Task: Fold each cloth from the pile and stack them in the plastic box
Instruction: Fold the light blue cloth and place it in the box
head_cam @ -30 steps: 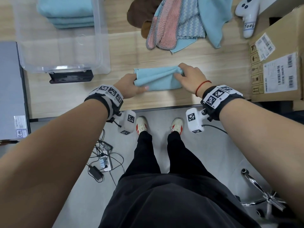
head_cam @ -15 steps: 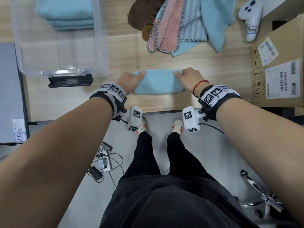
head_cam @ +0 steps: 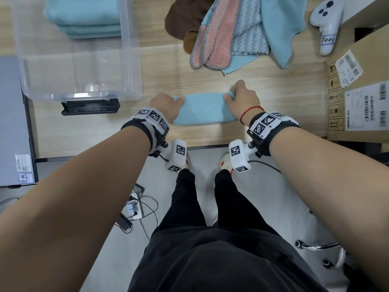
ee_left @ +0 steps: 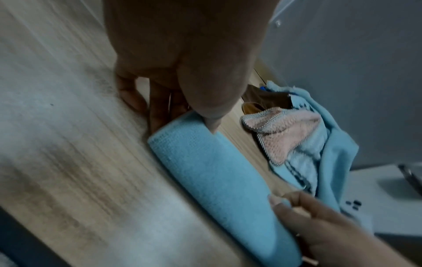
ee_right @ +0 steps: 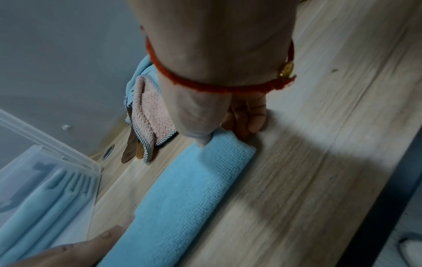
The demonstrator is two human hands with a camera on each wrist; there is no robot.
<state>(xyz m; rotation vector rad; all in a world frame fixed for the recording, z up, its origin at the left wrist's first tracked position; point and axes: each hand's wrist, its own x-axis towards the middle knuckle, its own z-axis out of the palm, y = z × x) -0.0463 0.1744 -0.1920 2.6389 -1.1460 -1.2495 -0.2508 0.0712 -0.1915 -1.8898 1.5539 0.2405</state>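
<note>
Plainly, both hands pinch the folded blue cloth [head_cam: 202,109] at its two ends: the left hand [head_cam: 166,106] has its thumb on top of the left end with fingers curled beneath, and the right hand [head_cam: 242,102] nips the far right corner between thumb and fingers. So each grip is clenched on the cloth. From the head view the fingers are mostly hidden behind the knuckles; the left wrist view shows the thumb [ee_left: 210,101] pressing down on the fold with fingers tucked under it against the worktop [ee_left: 68,144], and the right wrist view shows the same on the other end, thumb [ee_right: 200,130] on top.

The cloth lies flat as a narrow band on the worktop near its front edge, between the wrists. Beyond it sits the pile [head_cam: 235,32] of unfolded cloths, pink, brown and blue. To the left stands the plastic box [head_cam: 130,60], holding a stack [head_cam: 84,17] of folded blue cloths; the right wrist view shows their layered edges through the clear wall. A white controller [head_cam: 327,22] and a carton [head_cam: 357,98] lie at the right.
</note>
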